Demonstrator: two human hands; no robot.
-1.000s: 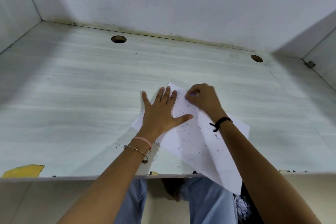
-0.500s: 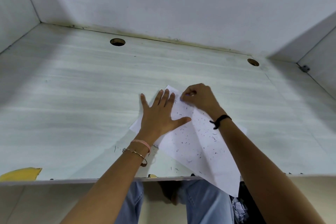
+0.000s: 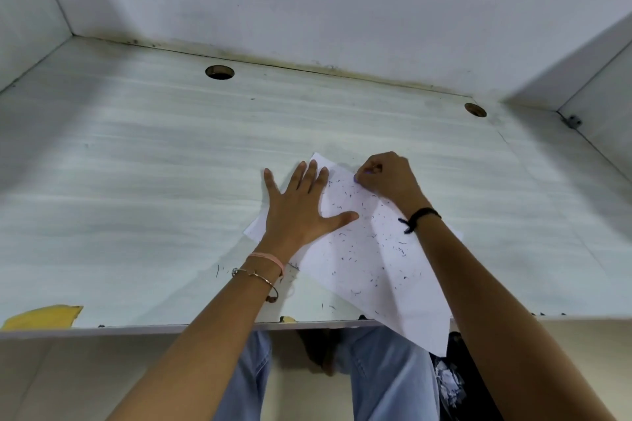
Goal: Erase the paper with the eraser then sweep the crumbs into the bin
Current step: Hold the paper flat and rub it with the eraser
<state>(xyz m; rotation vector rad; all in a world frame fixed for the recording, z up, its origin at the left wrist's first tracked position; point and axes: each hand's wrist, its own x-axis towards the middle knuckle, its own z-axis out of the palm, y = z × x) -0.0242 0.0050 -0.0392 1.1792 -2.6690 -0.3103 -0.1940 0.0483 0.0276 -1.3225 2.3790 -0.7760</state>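
Pale wood-grain counter (image 3: 136,198) carries a white paper sheet (image 3: 376,277) strewn with dark crumbs (image 3: 402,249). Our left hand (image 3: 297,212) presses it, fingers (image 3: 310,178) spread; right hand (image 3: 388,178) pinches a small purple eraser (image 3: 358,179). We judge erasing underway, sweeping pending.

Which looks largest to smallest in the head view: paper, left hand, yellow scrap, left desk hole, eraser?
Largest first:
paper
left hand, flat on it
yellow scrap
left desk hole, farther away, so true size is unsure
eraser, only a purple tip shows in the right hand
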